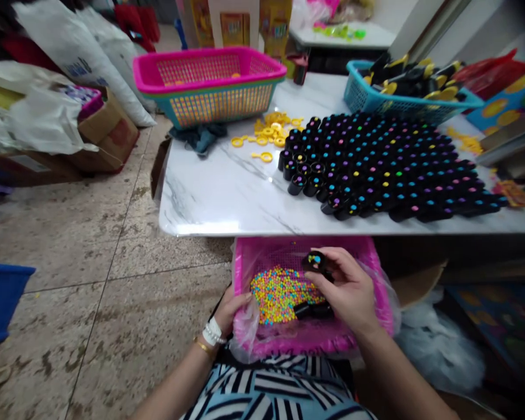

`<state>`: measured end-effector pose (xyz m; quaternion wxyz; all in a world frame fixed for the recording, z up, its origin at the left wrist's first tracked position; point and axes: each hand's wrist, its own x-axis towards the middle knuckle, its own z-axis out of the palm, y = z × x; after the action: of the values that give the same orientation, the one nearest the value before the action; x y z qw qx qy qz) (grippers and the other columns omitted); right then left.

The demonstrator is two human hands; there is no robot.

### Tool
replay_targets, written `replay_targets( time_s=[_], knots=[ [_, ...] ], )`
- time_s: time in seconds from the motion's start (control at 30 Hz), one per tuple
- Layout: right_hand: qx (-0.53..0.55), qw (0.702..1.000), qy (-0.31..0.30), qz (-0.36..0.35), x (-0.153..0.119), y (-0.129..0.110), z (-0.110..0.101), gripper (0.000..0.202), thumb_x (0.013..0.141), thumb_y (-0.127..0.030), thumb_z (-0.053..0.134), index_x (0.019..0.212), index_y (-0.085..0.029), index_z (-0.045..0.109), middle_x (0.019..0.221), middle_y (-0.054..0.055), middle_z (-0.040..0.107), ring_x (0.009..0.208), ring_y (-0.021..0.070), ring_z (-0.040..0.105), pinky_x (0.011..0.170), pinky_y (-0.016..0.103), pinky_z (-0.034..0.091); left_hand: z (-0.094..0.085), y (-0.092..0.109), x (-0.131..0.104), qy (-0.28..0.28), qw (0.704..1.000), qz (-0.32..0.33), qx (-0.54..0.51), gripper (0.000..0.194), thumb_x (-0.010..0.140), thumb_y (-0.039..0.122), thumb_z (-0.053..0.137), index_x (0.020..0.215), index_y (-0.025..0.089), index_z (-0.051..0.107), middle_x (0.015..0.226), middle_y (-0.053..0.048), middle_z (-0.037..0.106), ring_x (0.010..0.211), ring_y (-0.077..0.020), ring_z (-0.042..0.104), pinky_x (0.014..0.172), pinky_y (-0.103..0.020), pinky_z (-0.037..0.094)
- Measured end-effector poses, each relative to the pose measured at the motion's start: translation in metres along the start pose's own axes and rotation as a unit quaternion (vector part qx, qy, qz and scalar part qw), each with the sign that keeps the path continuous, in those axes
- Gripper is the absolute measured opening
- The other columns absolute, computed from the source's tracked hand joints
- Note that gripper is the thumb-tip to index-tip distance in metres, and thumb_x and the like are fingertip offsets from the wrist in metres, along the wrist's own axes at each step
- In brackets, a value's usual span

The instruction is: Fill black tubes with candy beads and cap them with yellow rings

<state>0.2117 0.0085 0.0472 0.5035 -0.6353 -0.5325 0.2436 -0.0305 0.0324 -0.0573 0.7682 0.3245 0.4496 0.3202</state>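
My right hand (350,287) pinches a small black plastic tube (314,262) with coloured beads showing at its open top. It is above a pink basket (382,291) lined with clear plastic, on my lap. Inside lie a heap of small multicoloured beads (277,294) and dark tubes (312,310). My left hand (233,308) grips the basket's left rim, thumb over the edge and the other fingers hidden below. On the table ahead, many black tubes (376,157) stand packed upright, each with coloured beads at the top.
Yellow plastic ring pieces (273,129) lie on the white table (214,198) near a dark cloth (200,139). Stacked pink and teal baskets (210,84) stand at the back left. A blue basket (402,105) of black and yellow parts is at the back right. Boxes and sacks crowd the left floor.
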Motion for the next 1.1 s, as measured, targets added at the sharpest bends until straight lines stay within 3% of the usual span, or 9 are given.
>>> replay_targets(
  time_s=[0.17, 0.3, 0.43, 0.53, 0.63, 0.73, 0.8, 0.9, 1.1],
  knots=[
    [-0.194, 0.959, 0.194, -0.069, 0.047, -0.007, 0.021, 0.028, 0.082, -0.037, 0.071, 0.105, -0.021, 0.064, 0.09, 0.006, 0.067, 0.077, 0.021, 0.06, 0.076, 0.039, 0.052, -0.002, 0.003, 0.0, 0.003, 1.0, 0.02, 0.016, 0.036, 0.064, 0.04, 0.076, 0.092, 0.018, 0.074, 0.085, -0.005, 0.073, 0.081, -0.0229, 0.062, 0.079, -0.033, 0.049],
    [-0.299, 0.929, 0.173, -0.135, 0.071, -0.006, 0.03, 0.019, 0.09, -0.037, 0.061, 0.08, -0.021, 0.065, 0.082, 0.01, 0.065, 0.083, 0.0255, 0.056, 0.079, 0.041, 0.047, -0.001, 0.005, 0.0, -0.008, 0.999, 0.034, 0.001, 0.029, 0.064, 0.039, 0.076, 0.086, 0.021, 0.074, 0.084, -0.004, 0.073, 0.076, -0.0224, 0.062, 0.077, -0.034, 0.049],
    [-0.329, 0.925, 0.148, -0.119, 0.069, -0.013, 0.024, 0.024, 0.094, -0.037, 0.053, 0.088, -0.022, 0.071, 0.084, 0.01, 0.065, 0.082, 0.024, 0.057, 0.074, 0.037, 0.045, 0.001, 0.006, 0.0, -0.017, 0.999, 0.028, -0.006, 0.039, 0.066, 0.038, 0.075, 0.1, 0.02, 0.073, 0.09, -0.005, 0.073, 0.087, -0.0256, 0.064, 0.085, -0.036, 0.048],
    [-0.322, 0.935, 0.091, -0.121, 0.049, -0.017, 0.01, 0.023, 0.095, -0.034, 0.053, 0.088, -0.021, 0.07, 0.079, 0.007, 0.065, 0.077, 0.021, 0.059, 0.072, 0.034, 0.045, -0.001, 0.001, 0.003, -0.015, 1.0, 0.019, -0.014, 0.049, 0.065, 0.036, 0.076, 0.11, 0.017, 0.07, 0.094, -0.007, 0.072, 0.092, -0.0267, 0.063, 0.084, -0.035, 0.048],
    [-0.324, 0.928, -0.079, -0.167, 0.018, -0.008, -0.006, 0.018, 0.094, -0.029, 0.054, 0.089, -0.021, 0.069, 0.079, 0.006, 0.067, 0.076, 0.0189, 0.058, 0.073, 0.032, 0.045, -0.005, -0.008, 0.006, -0.017, 1.0, 0.011, -0.024, 0.048, 0.063, 0.035, 0.077, 0.106, 0.015, 0.069, 0.086, -0.005, 0.07, 0.083, -0.0234, 0.061, 0.075, -0.032, 0.048],
    [-0.334, 0.863, -0.329, -0.189, -0.018, 0.02, -0.014, 0.018, 0.091, -0.023, 0.056, 0.104, -0.022, 0.069, 0.094, 0.006, 0.07, 0.086, 0.0208, 0.059, 0.078, 0.033, 0.047, -0.008, -0.013, 0.007, -0.018, 1.0, 0.005, -0.023, 0.039, 0.063, 0.035, 0.077, 0.094, 0.013, 0.069, 0.077, -0.002, 0.065, 0.072, -0.0184, 0.057, 0.067, -0.029, 0.045],
    [-0.365, 0.816, -0.417, -0.165, -0.037, 0.041, -0.012, 0.025, 0.088, -0.016, 0.056, 0.109, -0.021, 0.068, 0.099, 0.008, 0.07, 0.091, 0.0222, 0.06, 0.082, 0.036, 0.047, -0.008, -0.012, 0.007, -0.018, 1.0, 0.002, -0.013, 0.035, 0.063, 0.036, 0.076, 0.088, 0.013, 0.067, 0.074, -0.002, 0.063, 0.068, -0.0169, 0.055, 0.064, -0.028, 0.044],
    [-0.406, 0.788, -0.442, -0.136, -0.043, 0.058, -0.002, 0.025, 0.088, -0.013, 0.055, 0.109, -0.017, 0.068, 0.098, 0.01, 0.069, 0.092, 0.023, 0.059, 0.085, 0.037, 0.047, -0.006, -0.009, 0.007, -0.017, 1.0, 0.008, -0.004, 0.036, 0.063, 0.037, 0.076, 0.089, 0.014, 0.067, 0.072, -0.001, 0.062, 0.067, -0.0171, 0.055, 0.064, -0.029, 0.043],
    [-0.441, 0.788, -0.392, -0.172, -0.019, 0.042, 0.017, 0.02, 0.092, -0.017, 0.053, 0.105, -0.018, 0.069, 0.1, 0.013, 0.062, 0.093, 0.0259, 0.054, 0.08, 0.038, 0.046, -0.001, -0.005, 0.005, -0.016, 1.0, 0.015, -0.018, 0.035, 0.063, 0.037, 0.077, 0.088, 0.015, 0.069, 0.08, -0.003, 0.066, 0.075, -0.0201, 0.058, 0.072, -0.031, 0.045]
  ],
)
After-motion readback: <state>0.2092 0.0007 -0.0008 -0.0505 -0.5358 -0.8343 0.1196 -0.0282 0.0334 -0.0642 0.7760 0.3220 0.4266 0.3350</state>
